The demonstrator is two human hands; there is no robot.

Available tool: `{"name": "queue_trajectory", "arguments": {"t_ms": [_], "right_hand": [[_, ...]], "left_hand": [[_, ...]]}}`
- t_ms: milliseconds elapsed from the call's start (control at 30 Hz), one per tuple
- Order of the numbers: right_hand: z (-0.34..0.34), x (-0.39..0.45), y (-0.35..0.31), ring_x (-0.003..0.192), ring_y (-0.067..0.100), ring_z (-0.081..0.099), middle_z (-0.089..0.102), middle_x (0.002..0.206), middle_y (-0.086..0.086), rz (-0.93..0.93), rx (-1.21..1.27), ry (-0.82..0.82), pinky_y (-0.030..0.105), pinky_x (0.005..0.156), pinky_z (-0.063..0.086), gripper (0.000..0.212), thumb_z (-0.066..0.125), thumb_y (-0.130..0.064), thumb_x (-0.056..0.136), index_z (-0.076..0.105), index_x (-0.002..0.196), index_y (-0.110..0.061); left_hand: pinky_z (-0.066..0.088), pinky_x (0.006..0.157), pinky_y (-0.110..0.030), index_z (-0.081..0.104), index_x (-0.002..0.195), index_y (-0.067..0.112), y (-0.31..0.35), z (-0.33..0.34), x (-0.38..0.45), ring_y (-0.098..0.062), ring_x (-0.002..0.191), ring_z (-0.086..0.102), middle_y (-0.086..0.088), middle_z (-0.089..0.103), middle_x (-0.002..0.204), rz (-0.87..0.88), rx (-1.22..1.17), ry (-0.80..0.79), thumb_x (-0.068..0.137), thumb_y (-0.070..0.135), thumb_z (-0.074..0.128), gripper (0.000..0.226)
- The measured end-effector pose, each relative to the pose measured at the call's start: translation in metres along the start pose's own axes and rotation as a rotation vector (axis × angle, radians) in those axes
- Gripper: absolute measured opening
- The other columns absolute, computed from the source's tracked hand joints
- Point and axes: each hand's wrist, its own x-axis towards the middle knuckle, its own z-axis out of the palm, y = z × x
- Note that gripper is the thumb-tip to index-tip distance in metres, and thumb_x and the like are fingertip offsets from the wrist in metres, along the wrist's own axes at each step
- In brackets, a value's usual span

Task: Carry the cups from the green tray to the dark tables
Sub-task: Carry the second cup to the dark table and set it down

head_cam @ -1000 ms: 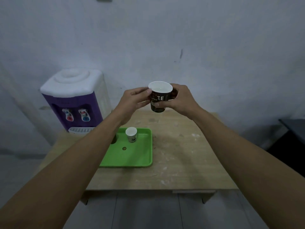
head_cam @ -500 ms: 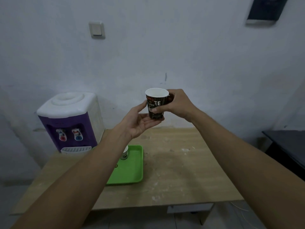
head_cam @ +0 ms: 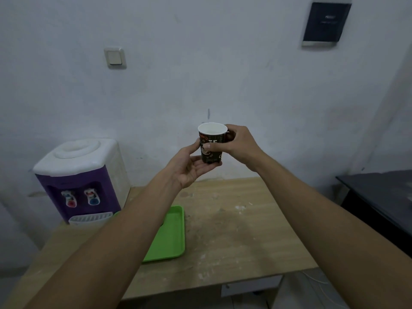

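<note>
A dark paper coffee cup (head_cam: pixel 211 142) with a white inside is held upright in the air in front of the wall. My right hand (head_cam: pixel 239 143) grips its side, thumb across the front. My left hand (head_cam: pixel 191 166) lies palm up under the cup's base, fingers straight and touching it. The green tray (head_cam: pixel 172 237) lies on the wooden table (head_cam: pixel 234 237) below, partly hidden by my left forearm. The small cup on the tray is hidden behind that arm. A dark table (head_cam: pixel 383 192) stands at the right edge.
A purple and white water dispenser (head_cam: pixel 82 181) stands on the wooden table's back left corner. A light switch (head_cam: pixel 114 57) and a dark wall box (head_cam: pixel 326 22) hang on the wall. The floor shows to the right of the wooden table.
The view has tilted upward. My left hand went from the cup's side to palm up under its base. The small cup on the tray has passed behind my left forearm.
</note>
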Motion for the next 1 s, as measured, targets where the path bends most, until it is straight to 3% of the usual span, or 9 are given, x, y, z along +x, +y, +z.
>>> {"name": "queue_trajectory", "arguments": {"t_ms": [567, 1000], "right_hand": [[-0.041, -0.01, -0.008, 0.102, 0.013, 0.074, 0.079, 0.104, 0.0, 0.079, -0.073, 0.264, 0.032, 0.089, 0.061, 0.055, 0.096, -0.025, 0.065, 0.073, 0.113, -0.015], [-0.106, -0.059, 0.019, 0.102, 0.014, 0.074, 0.079, 0.104, 0.0, 0.196, -0.202, 0.502, 0.037, 0.092, 0.061, 0.055, 0.096, -0.027, 0.064, 0.073, 0.111, -0.014]], "left_hand": [[0.063, 0.078, -0.046, 0.047, 0.131, -0.017, 0.005, 0.048, 0.039, -0.047, 0.1, 0.072, -0.033, 0.068, 0.12, -0.145, 0.116, -0.132, 0.092, 0.035, 0.073, 0.07], [0.062, 0.082, -0.045, 0.044, 0.134, -0.015, -0.054, 0.099, 0.088, -0.046, 0.101, 0.072, -0.033, 0.065, 0.123, -0.341, 0.207, -0.341, 0.094, 0.037, 0.07, 0.071]]}}
